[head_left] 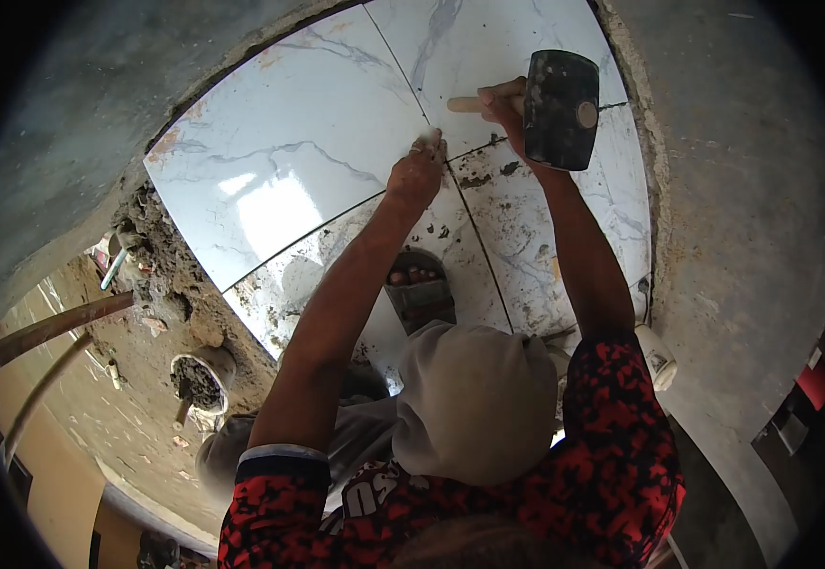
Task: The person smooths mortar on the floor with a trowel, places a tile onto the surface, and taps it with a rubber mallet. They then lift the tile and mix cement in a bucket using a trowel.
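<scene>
A rubber mallet (555, 119) with a black head and a pale wooden handle is gripped in my right hand (509, 106), held over the tiles on the right. My left hand (418, 173) is on the glossy white marbled tile (280, 161), by the corner where several tiles meet. Its fingers are bunched together, with a small pale blur at their tips that I cannot make out. Just below the hands, the nearer tiles (517, 237) are smeared with mortar. Dark joints run between the tiles.
A sandalled foot (420, 289) stands on the dirty tiles. To the left lie rough mortar (161, 256) and a bucket of wet mix (206, 379). A hose or pipe (57, 332) crosses the lower left. Grey walls (725, 190) border the tiles.
</scene>
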{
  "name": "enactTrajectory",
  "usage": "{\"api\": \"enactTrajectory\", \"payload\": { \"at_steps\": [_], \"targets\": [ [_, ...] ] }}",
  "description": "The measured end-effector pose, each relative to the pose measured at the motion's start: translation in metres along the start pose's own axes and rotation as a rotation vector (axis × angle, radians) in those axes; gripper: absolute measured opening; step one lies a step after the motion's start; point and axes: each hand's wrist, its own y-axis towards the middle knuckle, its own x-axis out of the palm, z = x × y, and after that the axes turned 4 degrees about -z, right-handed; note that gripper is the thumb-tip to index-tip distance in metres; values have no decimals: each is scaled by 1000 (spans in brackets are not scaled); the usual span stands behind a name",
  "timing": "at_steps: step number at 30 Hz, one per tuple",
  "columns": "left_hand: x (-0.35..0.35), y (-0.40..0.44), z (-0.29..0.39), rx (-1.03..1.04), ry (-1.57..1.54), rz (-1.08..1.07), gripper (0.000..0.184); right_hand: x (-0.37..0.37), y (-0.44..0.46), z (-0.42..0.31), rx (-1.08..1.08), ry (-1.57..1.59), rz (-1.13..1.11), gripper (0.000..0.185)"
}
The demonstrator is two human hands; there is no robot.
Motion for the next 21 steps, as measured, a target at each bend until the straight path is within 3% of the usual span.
{"api": "enactTrajectory", "payload": {
  "at_steps": [3,4,5,7,8,11,13,15,16,18,19,21],
  "targets": [
    [1,4,-1,-10,2,-9,51,2,15,-9,231,193,25,13],
    [6,0,0,1,19,1,52,9,21,-12,168,481,146,16],
    [6,-3,1,-6,17,-7,52,14,24,-7,175,488,141,16],
    [-1,-3,4,-12,38,-11,52,17,32,-1,-43,164,107,24],
    [1,-2,4,-10,47,0,52,15,36,-1,-54,163,114,24],
    [7,1,0,-16,-12,-5,52,17,52,-4,225,254,-23,28],
    [10,0,5,-24,49,28,53,25,56,-5,92,612,158,27],
    [10,-3,10,-36,133,8,54,26,52,13,35,310,106,26],
    [12,0,11,-44,122,5,54,24,50,18,25,308,114,26],
    [5,7,10,-53,115,17,54,19,50,10,184,9,-84,25],
    [5,9,7,-44,116,24,55,20,51,8,178,11,-86,25],
    [10,1,9,-44,97,-1,56,23,43,-8,129,581,132,26]
  ]
}}
